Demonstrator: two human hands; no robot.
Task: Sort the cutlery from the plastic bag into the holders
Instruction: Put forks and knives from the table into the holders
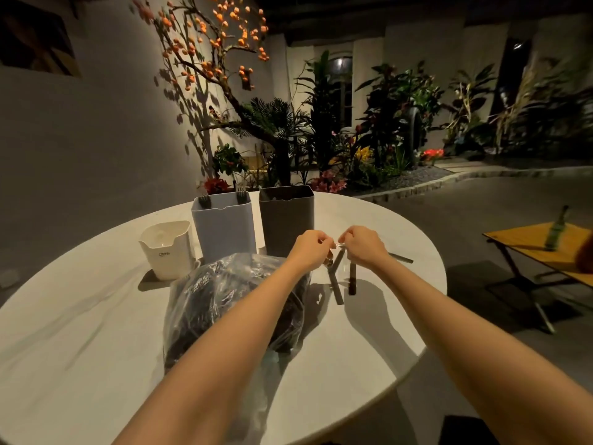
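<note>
Spreading under both forearms, the round white surface (369,220) carries a clear bag (224,293) of dark cutlery beneath the left arm. Beyond the hands stand a grey holder (224,229), a dark holder (286,220) and, furthest left, a white holder (168,248). Forks (241,194) poke from the grey one. The left hand (309,248) and right hand (364,247) each pinch a clear wrapper (337,244), dark cutlery (335,284) hanging below them.

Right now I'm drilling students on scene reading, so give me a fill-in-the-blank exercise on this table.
1. The forks stand in the ____ holder, the middle of the three.
2. The plastic bag lies ____ of the holders, toward the person.
3. The white holder is the ____ of the three.
4. The table top is ____ in shape.

Missing words: light blue; in front; shortest; round
</note>
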